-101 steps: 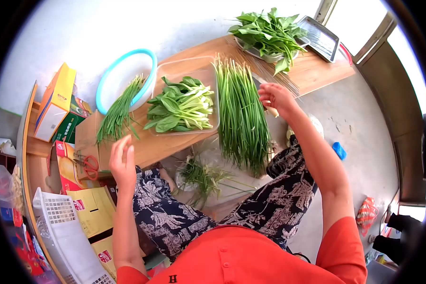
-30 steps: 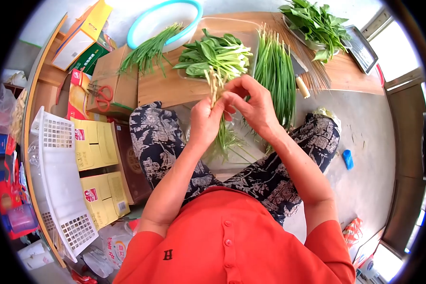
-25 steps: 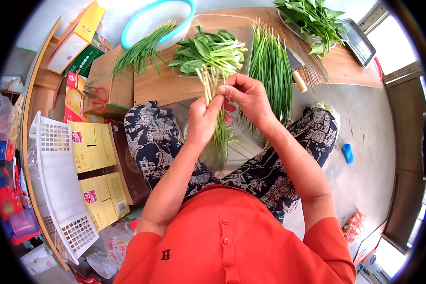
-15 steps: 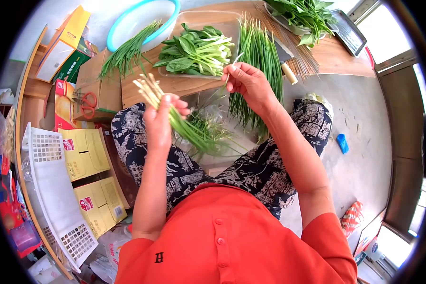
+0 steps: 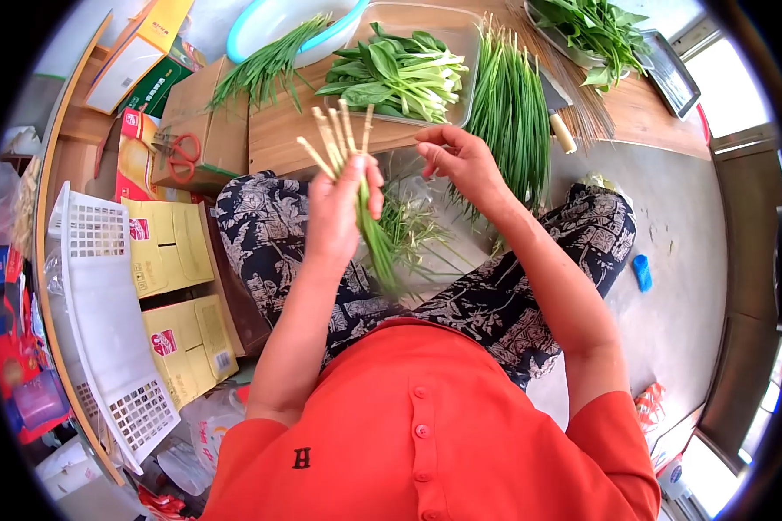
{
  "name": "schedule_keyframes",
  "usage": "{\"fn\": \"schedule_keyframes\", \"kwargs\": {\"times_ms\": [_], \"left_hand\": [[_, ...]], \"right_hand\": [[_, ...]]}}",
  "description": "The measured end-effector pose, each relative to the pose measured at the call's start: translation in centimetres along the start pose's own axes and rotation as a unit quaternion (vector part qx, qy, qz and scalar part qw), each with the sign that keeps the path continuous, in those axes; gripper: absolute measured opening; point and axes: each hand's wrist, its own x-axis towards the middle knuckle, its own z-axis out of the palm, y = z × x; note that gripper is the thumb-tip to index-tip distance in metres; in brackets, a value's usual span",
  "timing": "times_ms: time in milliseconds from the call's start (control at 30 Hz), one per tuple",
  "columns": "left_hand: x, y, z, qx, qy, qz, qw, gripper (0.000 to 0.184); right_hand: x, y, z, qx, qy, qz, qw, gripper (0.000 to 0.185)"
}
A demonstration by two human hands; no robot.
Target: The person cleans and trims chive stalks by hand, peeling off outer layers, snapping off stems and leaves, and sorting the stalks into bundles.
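Note:
My left hand is closed round a bunch of Chinese chives. Their pale stem ends fan out above the fist and the green leaves hang below it. Raised a little to the right, my right hand has its thumb and forefinger apart, with nothing visible between them. Beyond it a larger heap of chives lies on the wooden tabletop, leaves drooping over the edge. Leafy greens fill a clear plastic tray. Loose trimmings lie low between my knees.
More chives rest across a blue-rimmed basin. A wooden-handled knife lies right of the heap, near a dish of greens. Red-handled scissors stand by a cardboard box. A white plastic basket is at left.
My left hand has moved right with the bunch, whose stems now point more upright and spread apart. The thin pale strand in my right fingers is gone, and those fingers have parted.

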Motion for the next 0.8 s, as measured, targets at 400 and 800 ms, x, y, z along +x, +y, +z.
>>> {"fn": "schedule_keyframes", "kwargs": {"times_ms": [400, 800], "left_hand": [[1.3, -2.5, 1.1, 0.078, 0.053, 0.018, 0.995, 0.026], [2.0, 0.0, 3.5, 0.092, -0.028, -0.053, 0.994, 0.015]], "right_hand": [[0.8, -2.9, -2.5, 0.294, -0.062, 0.095, 0.949, 0.017], [1.1, -2.1, -3.1, 0.341, -0.088, 0.121, 0.928, 0.017]]}}
